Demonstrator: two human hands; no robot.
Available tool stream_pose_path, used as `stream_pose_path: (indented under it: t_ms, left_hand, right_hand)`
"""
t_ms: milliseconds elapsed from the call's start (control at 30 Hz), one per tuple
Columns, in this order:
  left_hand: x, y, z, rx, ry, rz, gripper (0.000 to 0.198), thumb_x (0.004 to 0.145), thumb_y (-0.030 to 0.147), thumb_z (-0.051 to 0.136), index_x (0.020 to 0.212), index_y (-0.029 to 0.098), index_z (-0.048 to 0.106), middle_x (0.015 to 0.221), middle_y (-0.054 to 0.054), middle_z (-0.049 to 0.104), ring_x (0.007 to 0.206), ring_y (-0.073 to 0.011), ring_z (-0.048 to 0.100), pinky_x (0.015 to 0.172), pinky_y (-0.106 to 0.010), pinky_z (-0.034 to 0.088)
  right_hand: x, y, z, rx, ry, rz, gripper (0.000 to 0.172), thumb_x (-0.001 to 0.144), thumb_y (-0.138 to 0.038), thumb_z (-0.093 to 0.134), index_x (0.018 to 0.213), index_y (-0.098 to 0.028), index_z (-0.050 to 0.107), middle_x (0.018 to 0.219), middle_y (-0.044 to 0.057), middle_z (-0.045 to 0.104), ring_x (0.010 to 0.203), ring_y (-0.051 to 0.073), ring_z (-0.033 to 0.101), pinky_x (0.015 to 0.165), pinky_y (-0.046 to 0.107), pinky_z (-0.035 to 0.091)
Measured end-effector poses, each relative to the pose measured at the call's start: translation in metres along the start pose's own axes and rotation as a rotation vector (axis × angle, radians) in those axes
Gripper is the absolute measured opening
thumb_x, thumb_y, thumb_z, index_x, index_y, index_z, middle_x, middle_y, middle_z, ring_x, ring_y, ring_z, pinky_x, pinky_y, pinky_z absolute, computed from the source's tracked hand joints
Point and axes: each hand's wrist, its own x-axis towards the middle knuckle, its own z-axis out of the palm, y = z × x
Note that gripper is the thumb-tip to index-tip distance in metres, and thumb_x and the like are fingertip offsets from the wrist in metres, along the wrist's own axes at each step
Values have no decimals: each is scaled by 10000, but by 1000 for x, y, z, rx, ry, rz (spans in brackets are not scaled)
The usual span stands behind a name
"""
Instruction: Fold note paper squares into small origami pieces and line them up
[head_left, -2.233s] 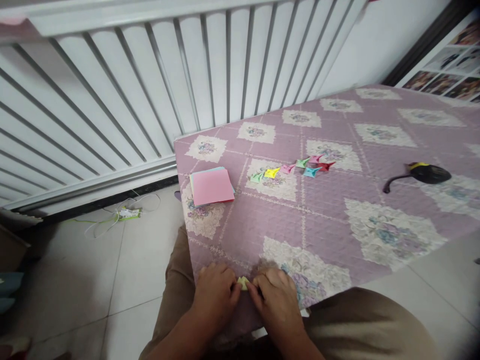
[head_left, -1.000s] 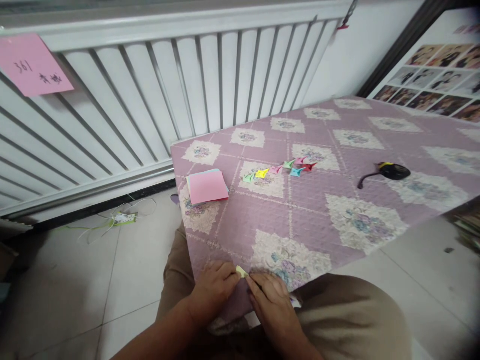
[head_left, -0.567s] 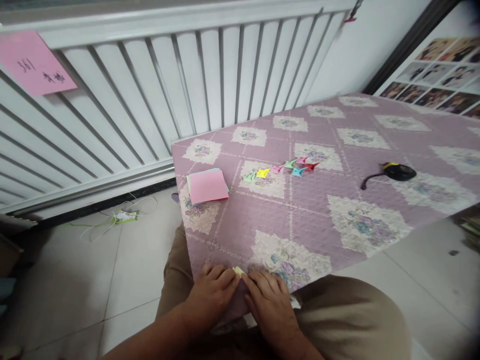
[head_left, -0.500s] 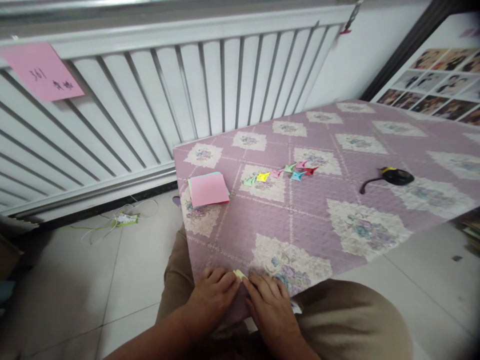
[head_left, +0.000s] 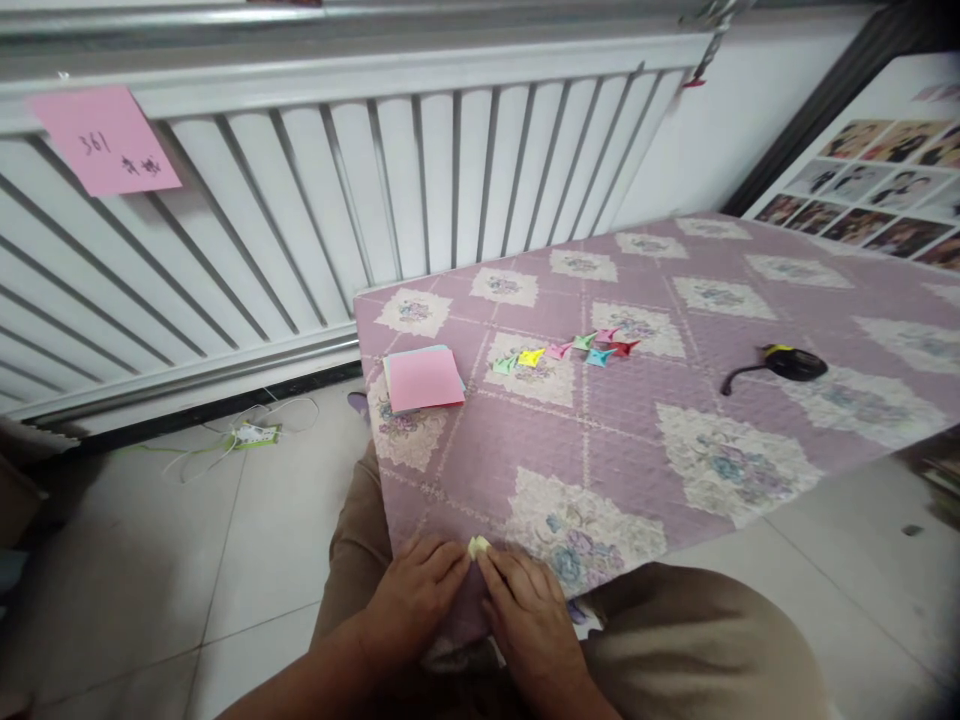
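Note:
My left hand [head_left: 416, 595] and my right hand [head_left: 525, 615] meet at the near edge of the table with the purple flowered cloth [head_left: 675, 340]. Between their fingertips they pinch a small folded piece of pale yellow paper [head_left: 478, 546], pressed down on the cloth. Both hands are closed on it. Farther back lies a stack of square coloured paper [head_left: 424, 379] with a pink sheet on top. To its right several small folded paper shapes [head_left: 566, 350] in green, yellow, pink, blue and red lie in a row.
A black object with a yellow band and a thin tail [head_left: 780, 364] lies at the table's right. A white radiator [head_left: 375, 190] with a pink note [head_left: 105, 140] stands behind. White cables [head_left: 240, 435] lie on the tiled floor. Framed photos [head_left: 877, 170] lean at the right.
Both hands have stayed at the table's near edge, working the small yellow paper with slight finger shifts. The camera has tilted a little, so more of the radiator and note shows.

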Motion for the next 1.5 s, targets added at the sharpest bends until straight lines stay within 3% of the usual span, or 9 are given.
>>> stream_pose_path:
  t_ms: [267, 433, 633, 967, 1100, 1200, 1300, 1367, 1500]
  left_hand:
    - [2, 4, -9, 80, -85, -11, 358, 959, 316, 424, 1289, 197, 493, 1221, -84, 581, 1059, -233, 525, 910, -379, 401]
    - [4, 5, -9, 98, -144, 13, 347, 971, 308, 399, 1288, 200, 491, 1201, -84, 594, 1023, -217, 544, 886, -361, 400]
    - [2, 9, -1, 116, -79, -34, 381, 969, 311, 404, 1335, 211, 443, 1224, -75, 589, 1046, -238, 536, 902, -390, 391]
    - [2, 10, -8, 110, -178, -59, 386, 961, 308, 406, 1329, 204, 457, 1274, -96, 550, 1090, -258, 504, 913, -428, 386]
    - [3, 11, -9, 103, -180, -77, 372, 963, 296, 401, 1320, 226, 474, 1261, -93, 553, 1092, -242, 497, 936, -414, 379]
    - [2, 10, -6, 80, -139, -111, 362, 940, 256, 447, 1299, 250, 498, 1241, -78, 567, 1089, -236, 496, 949, -401, 379]
    - [1, 10, -2, 8, -51, -139, 375, 894, 193, 501, 1263, 253, 529, 1195, -72, 592, 1064, -238, 508, 939, -403, 391]
    - [2, 11, -1, -85, 33, -173, 370, 865, 130, 487, 1207, 246, 565, 1145, -65, 608, 1029, -227, 524, 908, -398, 411]
    - [9, 11, -4, -330, 187, -286, 273, 865, 112, 432, 1039, 218, 613, 1031, -53, 630, 959, -201, 554, 858, -378, 439]
  right_hand:
    - [6, 1, -7, -30, -46, -34, 324, 871, -284, 539, 1192, -251, 575, 1139, 30, 661, 1034, 228, 550, 956, 407, 270]
    - [7, 1, -1, 13, 13, 52, 248, 874, -304, 541, 1106, -256, 613, 1048, 19, 686, 991, 216, 568, 961, 412, 274]
    - [0, 0, 7, -15, 42, 25, 298, 847, -317, 575, 1138, -264, 605, 1101, 26, 673, 1034, 232, 549, 1008, 431, 236]
    - [-9, 11, -8, -79, -36, -80, 425, 853, -235, 523, 1278, -252, 514, 1223, 3, 630, 1124, 216, 508, 1041, 418, 181]
    - [-10, 16, -10, -77, -90, -93, 477, 817, -218, 558, 1287, -277, 499, 1242, 3, 617, 1123, 230, 518, 999, 430, 252]
    - [0, 18, -13, 15, -107, -24, 375, 845, -209, 536, 1208, -303, 544, 1139, -2, 667, 1030, 217, 574, 925, 411, 348]
    - [14, 16, -13, 138, -45, 169, 241, 897, -225, 468, 1104, -266, 584, 986, 22, 690, 912, 200, 609, 818, 364, 416]
    - [22, 13, -11, 179, 20, 276, 185, 913, -254, 444, 997, -249, 609, 884, 20, 677, 833, 194, 614, 758, 344, 420]
    - [27, 9, -7, 194, 62, 302, 208, 914, -265, 433, 819, -255, 618, 766, 2, 632, 751, 187, 590, 716, 334, 389]
